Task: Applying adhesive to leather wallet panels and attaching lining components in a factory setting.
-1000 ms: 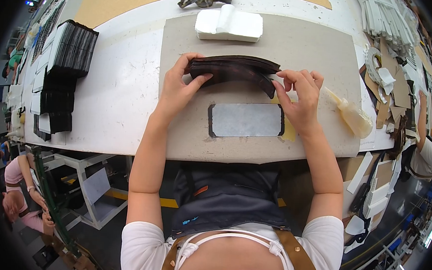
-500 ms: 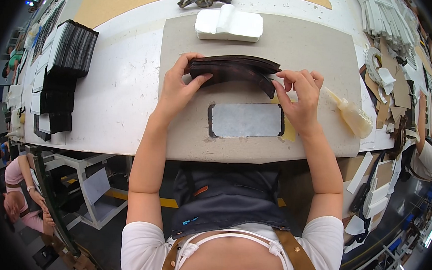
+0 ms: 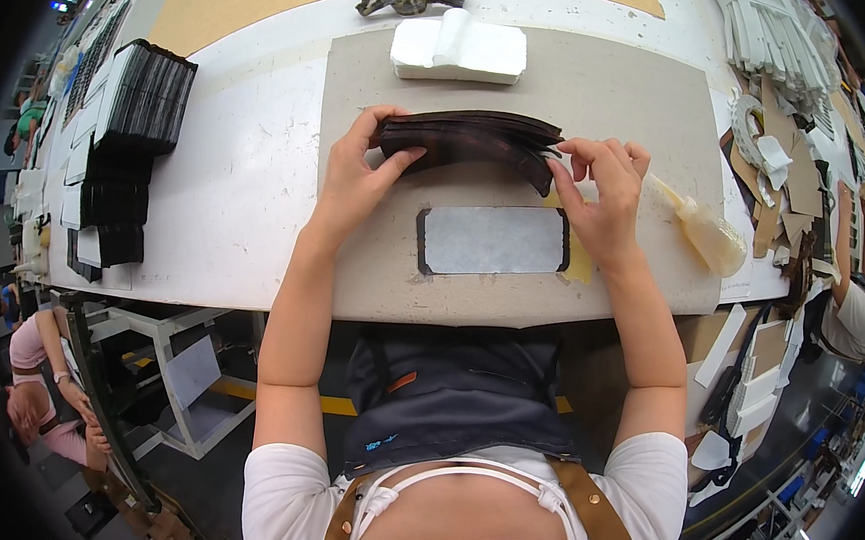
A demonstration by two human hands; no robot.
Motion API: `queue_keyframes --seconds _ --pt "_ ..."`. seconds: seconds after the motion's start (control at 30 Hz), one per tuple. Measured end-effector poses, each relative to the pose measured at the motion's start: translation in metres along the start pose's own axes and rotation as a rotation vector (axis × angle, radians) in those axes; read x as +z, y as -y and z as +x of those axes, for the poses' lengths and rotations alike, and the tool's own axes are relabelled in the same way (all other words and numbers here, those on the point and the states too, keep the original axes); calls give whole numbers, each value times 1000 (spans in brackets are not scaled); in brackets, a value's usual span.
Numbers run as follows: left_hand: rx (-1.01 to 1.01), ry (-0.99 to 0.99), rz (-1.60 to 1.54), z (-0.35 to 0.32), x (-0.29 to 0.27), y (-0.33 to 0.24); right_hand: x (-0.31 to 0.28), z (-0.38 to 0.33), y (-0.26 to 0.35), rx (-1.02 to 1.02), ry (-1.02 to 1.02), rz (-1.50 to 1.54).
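Observation:
Above the grey work board, my hands hold a dark brown, layered leather piece that looks like a long wallet (image 3: pixel 466 150). My left hand (image 3: pixel 357 169) grips its left end, thumb in front and fingers behind. At the right end, my right hand (image 3: pixel 599 186) is closed at the edge of the layers, its thumb against the front one, which bends downward. The layers fan slightly apart there. Just below lies a pale rectangular panel (image 3: pixel 495 241) with dark corners, on the board with a yellow piece (image 3: pixel 579 262) partly under its right side.
A white folded pad (image 3: pixel 458 51) sits beyond the wallet. To the right lies a soft bottle of yellowish glue (image 3: pixel 710 239). Stacks of black-and-white panels (image 3: pixel 143 99) stand at the left. Scraps and white strips (image 3: pixel 774 43) crowd the right side, where another person's arm (image 3: pixel 844 239) reaches in.
My right fingers have shifted slightly at the wallet's right end, and the layers there now stand a little further apart. My left hand keeps its place.

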State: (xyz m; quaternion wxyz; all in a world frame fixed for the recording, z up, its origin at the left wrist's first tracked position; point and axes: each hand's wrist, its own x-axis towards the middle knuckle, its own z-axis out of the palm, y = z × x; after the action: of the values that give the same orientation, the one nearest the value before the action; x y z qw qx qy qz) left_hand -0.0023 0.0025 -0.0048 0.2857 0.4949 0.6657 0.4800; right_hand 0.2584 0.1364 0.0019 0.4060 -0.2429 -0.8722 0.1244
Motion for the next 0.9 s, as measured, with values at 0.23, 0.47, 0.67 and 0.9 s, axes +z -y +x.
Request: queue_keyframes --seconds 0.23,0.47,0.67,0.9 --pt "46 -66 -16 1 3 1 1 -1 -1 12 -11 12" --pt "40 -64 -25 0 3 0 1 -1 -1 12 -13 27" --pt "46 -64 -22 0 3 2 1 -2 -1 15 -11 28" --pt "11 1 1 0 -1 0 1 0 0 11 -8 27"
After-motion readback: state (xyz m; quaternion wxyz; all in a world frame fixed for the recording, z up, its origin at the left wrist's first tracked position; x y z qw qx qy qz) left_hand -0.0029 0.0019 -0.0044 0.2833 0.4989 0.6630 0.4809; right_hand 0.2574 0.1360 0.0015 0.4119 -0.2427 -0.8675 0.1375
